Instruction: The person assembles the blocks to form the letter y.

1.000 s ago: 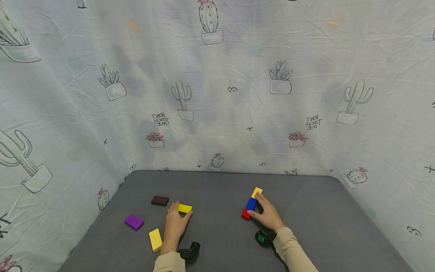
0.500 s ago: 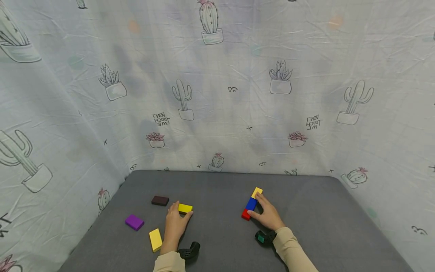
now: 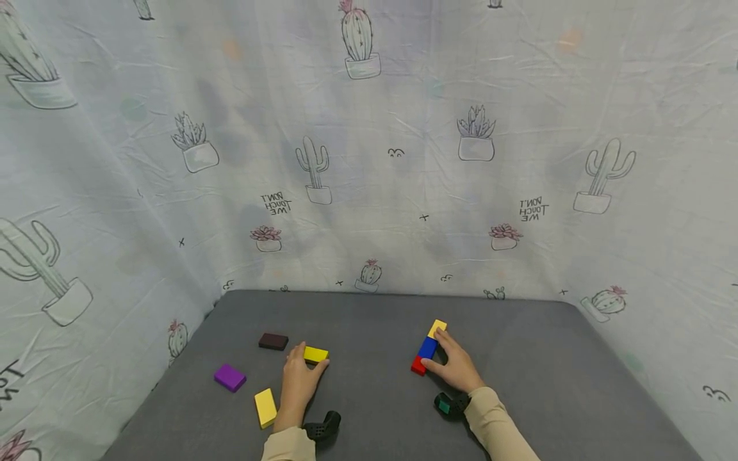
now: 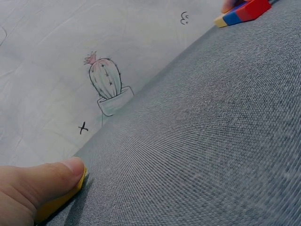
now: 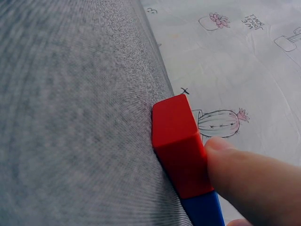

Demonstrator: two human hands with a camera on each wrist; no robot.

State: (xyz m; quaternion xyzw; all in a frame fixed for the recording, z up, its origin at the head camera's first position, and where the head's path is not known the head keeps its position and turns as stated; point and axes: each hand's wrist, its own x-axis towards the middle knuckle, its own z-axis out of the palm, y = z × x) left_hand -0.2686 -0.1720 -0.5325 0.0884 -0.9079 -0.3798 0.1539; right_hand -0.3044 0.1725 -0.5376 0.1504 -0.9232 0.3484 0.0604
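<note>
On the left side of the grey table, my left hand (image 3: 296, 384) pinches a bright yellow rectangular block (image 3: 316, 355) between thumb and fingers. The left wrist view shows the thumb pressed along that block's edge (image 4: 61, 203). To the right, my right hand (image 3: 459, 369) holds a straight row of three blocks lying end to end. Red (image 3: 418, 367) is nearest me, blue (image 3: 428, 347) in the middle and paler yellow (image 3: 438, 325) farthest. Its thumb lies at the red block and a finger reaches the yellow one. In the right wrist view, the red block (image 5: 176, 132) adjoins the blue (image 5: 204, 209).
Left of my left hand lie a dark brown block (image 3: 273, 341), a purple block (image 3: 230, 378) and another yellow block (image 3: 266, 408). Black devices (image 3: 323, 428) sit at both wrists. A cactus-print cloth (image 3: 369, 192) hangs behind the grey table (image 3: 369, 384).
The head view has shifted very slightly, so everything sits a little lower and to the right. Both hands and all the blocks keep their places on the table.
</note>
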